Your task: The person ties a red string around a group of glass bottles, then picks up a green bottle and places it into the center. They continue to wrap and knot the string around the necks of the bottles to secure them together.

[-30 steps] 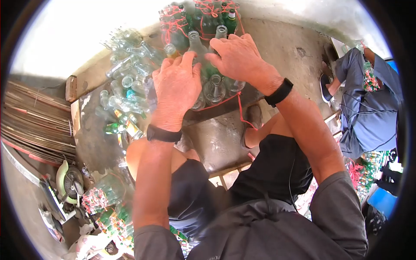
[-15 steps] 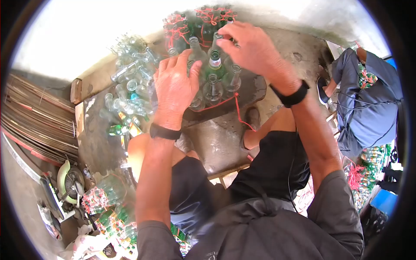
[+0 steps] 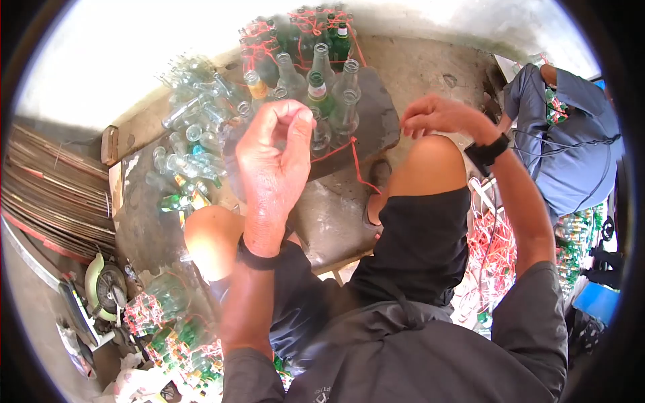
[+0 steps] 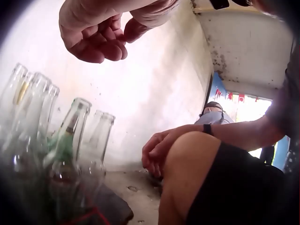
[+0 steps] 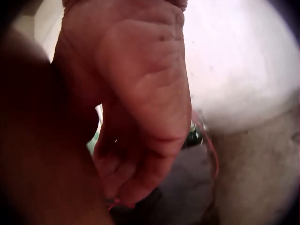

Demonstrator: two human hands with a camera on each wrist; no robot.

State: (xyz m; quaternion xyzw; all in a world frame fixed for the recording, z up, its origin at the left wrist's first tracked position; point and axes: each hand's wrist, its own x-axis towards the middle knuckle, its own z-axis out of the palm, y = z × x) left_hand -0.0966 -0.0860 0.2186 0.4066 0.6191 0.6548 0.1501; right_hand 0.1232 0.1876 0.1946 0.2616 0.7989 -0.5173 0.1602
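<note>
My left hand [image 3: 275, 158] is raised in front of the bottles, fingers loosely bent and nothing seen in them; the left wrist view shows it [image 4: 101, 28] above the bottle necks. My right hand [image 3: 447, 119], fingers loosely curled, hangs by the right knee, apart from the bottles; its palm [image 5: 136, 93] fills much of the right wrist view. Clear glass bottles [image 3: 346, 111] and a green one [image 3: 319, 94] stand upright, close together, on a dark slab [image 3: 376, 114]. A red string [image 3: 357, 168] runs around their near side and trails off the slab's edge.
Behind stand green bottles [image 3: 341, 41] bound with red string. Loose clear bottles [image 3: 195, 111] lie heaped at the left. Long thin strips [image 3: 57, 188] are stacked at far left. Another person [image 3: 571, 148] sits at the right. Red strings [image 3: 487, 245] lie by my right leg.
The right hand has left the bottles and moved right and down to the knee. My left hand has come away from the bottle necks, its fingers now more bent.
</note>
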